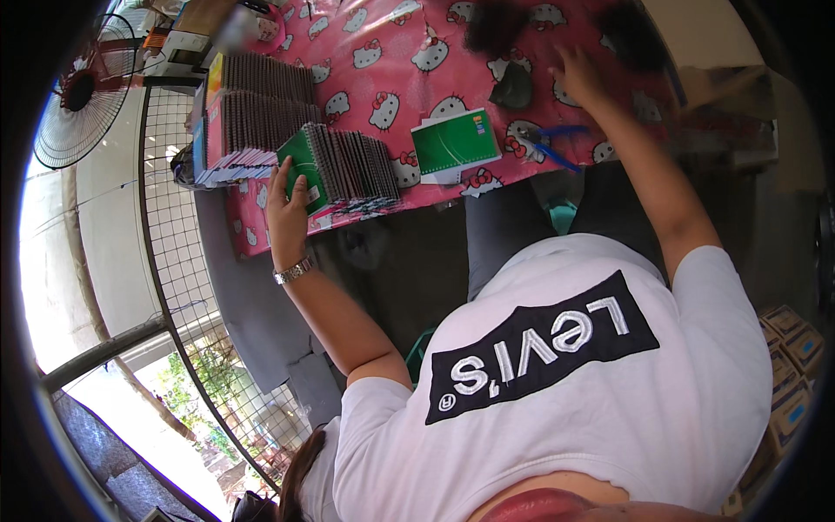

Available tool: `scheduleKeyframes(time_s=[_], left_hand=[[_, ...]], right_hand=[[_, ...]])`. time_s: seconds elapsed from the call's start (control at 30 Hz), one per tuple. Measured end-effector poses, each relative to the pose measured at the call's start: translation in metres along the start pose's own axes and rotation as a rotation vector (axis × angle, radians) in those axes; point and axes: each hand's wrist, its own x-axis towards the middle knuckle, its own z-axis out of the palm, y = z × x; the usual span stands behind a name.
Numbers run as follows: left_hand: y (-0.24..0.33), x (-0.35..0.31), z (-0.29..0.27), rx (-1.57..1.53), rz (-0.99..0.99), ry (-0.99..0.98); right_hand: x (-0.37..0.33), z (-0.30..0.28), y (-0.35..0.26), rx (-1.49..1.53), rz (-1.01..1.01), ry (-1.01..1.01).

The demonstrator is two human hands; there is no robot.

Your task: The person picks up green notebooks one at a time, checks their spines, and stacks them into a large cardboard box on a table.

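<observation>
My left hand [290,202] rests with fingers apart on the green cover of a spiral notebook [302,165], at the left end of a row of upright notebooks [361,165]. My right hand [581,80] is stretched over the pink patterned tablecloth [383,70], fingers spread, nothing visible in them. Left of it lies a small dark grey object [511,87] of unclear kind. A green notebook [456,142] lies flat near the table's front edge, between my hands. To its right are blue-handled pliers [561,150], jaws toward the notebook.
Behind the row stand taller stacks of spiral notebooks [261,104]. Blurred black masses [497,26] sit at the far side. A cardboard box [718,39] stands at the far right. On the left are a fan [83,91] and a wire mesh [187,235]. Boxes [791,357] are stacked at lower right.
</observation>
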Motion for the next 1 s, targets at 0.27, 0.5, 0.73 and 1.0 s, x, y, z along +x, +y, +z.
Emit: scheduleKeyframes(time_s=[0.27, 0.5, 0.73, 1.0], left_hand=[[-0.006, -0.004, 0.0, -0.019, -0.006, 0.035], [0.109, -0.043, 0.144, 0.326, 0.839, 0.096], [0.087, -0.016, 0.191, 0.33, 0.818, -0.346], [0.085, 0.002, 0.185, 0.299, 0.869, -0.473]], right_hand=[[0.004, -0.062, -0.019, 0.358, 0.203, -0.123], [-0.021, -0.103, -0.052, 0.726, 0.041, -0.183], [-0.039, -0.093, -0.066, 0.85, -0.028, -0.258], [-0.061, -0.084, -0.087, 1.041, 0.184, -0.613]])
